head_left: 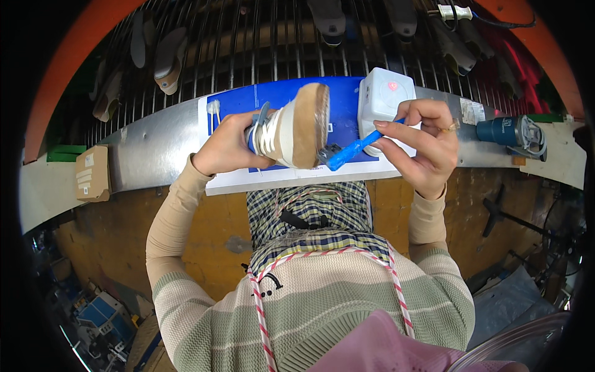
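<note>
A blue mat (238, 96) and white paper (242, 181) are lying on the metal counter (149, 149) beneath the hands. A white container (387, 93) is standing just behind the brush and right hand, which are partly covering it. A blue mug (505, 131) is standing farther right, a cardboard box (93, 173) is sitting far left, and several shoes are resting on the bar rack (248, 43) beyond.

The left hand (232, 146) is gripping the shoe (304, 127) around its ankle end, holding it up over the mat, with the laces and sole edge lying right of the fingers. The right hand (424, 146) is pinching the blue brush (356, 149) near its upper end between thumb and fingers.

The shoe's tan front is facing right, toward the brush; foreshortening is hiding its exact tilt. The brush's long axis is slanting down to the left, its dark head pointing at the sole's lower edge; whether they are touching, I cannot tell.
</note>
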The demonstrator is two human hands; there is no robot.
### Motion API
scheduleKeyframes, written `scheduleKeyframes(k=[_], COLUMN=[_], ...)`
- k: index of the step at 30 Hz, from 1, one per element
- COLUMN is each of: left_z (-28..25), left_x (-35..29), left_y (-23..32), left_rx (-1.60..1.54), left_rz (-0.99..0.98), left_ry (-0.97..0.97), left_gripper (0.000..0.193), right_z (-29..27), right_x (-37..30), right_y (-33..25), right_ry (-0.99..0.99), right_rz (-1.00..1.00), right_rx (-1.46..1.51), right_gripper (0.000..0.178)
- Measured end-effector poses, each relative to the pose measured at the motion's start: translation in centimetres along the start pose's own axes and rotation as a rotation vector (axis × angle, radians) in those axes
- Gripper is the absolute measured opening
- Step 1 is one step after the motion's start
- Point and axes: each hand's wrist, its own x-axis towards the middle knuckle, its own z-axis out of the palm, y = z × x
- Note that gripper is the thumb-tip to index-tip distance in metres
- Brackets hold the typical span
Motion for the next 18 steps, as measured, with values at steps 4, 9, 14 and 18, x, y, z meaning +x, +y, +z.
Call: scheduleKeyframes(k=[4, 9, 14, 18], left_z=[0.5, 2.6, 4.3, 5.0], left_x=[-0.1, -0.1, 0.0, 0.6], left_y=[-1.5, -3.5, -4.7, -5.5], left_rx=[0.087, 0.119, 0.108, -0.071], left_rz=[-0.064, 0.024, 0.107, 0.206], left_ry=[0.093, 0.291, 0.439, 0.558], left_gripper=[0.072, 0.079, 0.088, 0.106], right_z=[-0.6, -3.1, -1.7, -0.2], right_x=[-1.6, -6.3, -12.0, -14.0], right_y=[1.0, 2.6, 3.8, 5.1], right_ry=[0.057, -0.075, -0.151, -0.09], right_rz=[0.238, 0.593, 0.746, 0.643], right_rx=[-0.08, -0.463, -0.751, -0.801], right_gripper=[0.024, 0.014, 0.01, 0.013])
